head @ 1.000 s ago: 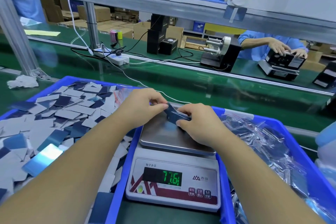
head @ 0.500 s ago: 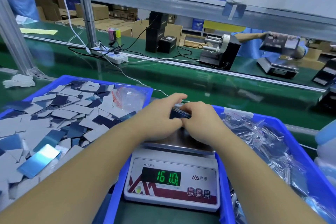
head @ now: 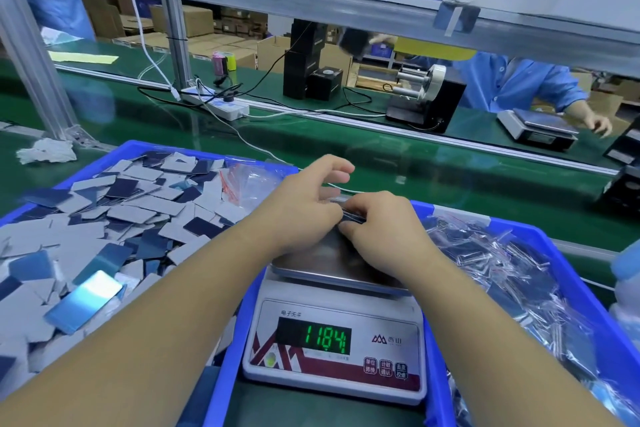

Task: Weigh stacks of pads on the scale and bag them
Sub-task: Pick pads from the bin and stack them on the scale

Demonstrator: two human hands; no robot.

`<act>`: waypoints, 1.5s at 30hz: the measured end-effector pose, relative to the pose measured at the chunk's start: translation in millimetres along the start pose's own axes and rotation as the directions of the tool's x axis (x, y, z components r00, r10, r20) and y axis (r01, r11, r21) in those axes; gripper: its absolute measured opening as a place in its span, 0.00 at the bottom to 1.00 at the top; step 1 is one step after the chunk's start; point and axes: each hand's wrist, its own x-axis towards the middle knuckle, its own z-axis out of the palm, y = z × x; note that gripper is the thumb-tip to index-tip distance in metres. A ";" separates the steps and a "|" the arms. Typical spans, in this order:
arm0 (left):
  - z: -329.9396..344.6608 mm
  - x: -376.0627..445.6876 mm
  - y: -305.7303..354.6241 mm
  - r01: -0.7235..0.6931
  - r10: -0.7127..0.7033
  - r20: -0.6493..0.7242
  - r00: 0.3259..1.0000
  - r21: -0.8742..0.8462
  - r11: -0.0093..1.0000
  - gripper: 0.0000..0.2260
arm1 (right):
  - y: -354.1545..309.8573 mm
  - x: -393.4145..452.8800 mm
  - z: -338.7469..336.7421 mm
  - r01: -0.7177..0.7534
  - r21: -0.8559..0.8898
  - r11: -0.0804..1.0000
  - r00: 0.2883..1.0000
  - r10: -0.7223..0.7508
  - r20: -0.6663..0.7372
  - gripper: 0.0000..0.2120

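Note:
A white digital scale [head: 334, 350] with a steel pan [head: 322, 262] stands between two blue bins; its green display reads 118.4. Over the far side of the pan, my left hand [head: 304, 204] and my right hand [head: 377, 222] meet around a thin dark stack of pads [head: 349, 215], mostly hidden by my fingers. The right hand grips the stack from the right. The left hand's thumb and lower fingers touch its left end while its upper fingers spread out. The left blue bin [head: 114, 152] holds several loose grey and blue pads [head: 138, 215].
The right blue bin [head: 554, 253] is full of clear bagged pads. Empty clear bags [head: 242, 180] lie at the left bin's far corner. A green conveyor [head: 381, 156], power strip [head: 214, 104], label dispenser [head: 426, 97] and another worker's scale [head: 536, 126] lie beyond.
My hands stay at the stack over the pan while my left fingers lift and spread. The display went from 77.6 to 161.0 to 118.4. The worker opposite moved a black box leftward.

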 end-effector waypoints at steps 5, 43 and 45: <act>8.4 -3.6 6.6 -0.004 0.037 0.223 0.974 -0.145 0.989 0.32 | -6.6 -2.1 2.8 0.005 0.003 1.000 0.999 -0.005 0.032 0.16; -56.2 14.3 -20.7 0.014 0.061 -0.389 0.919 0.189 0.982 0.14 | 17.5 -0.1 -4.9 0.333 0.044 0.942 0.920 -0.315 -0.232 0.10; -73.3 17.5 -31.6 0.187 -0.050 -0.482 0.875 0.241 0.953 0.13 | 20.5 1.9 -3.2 0.239 0.046 0.970 0.965 -0.232 -0.121 0.09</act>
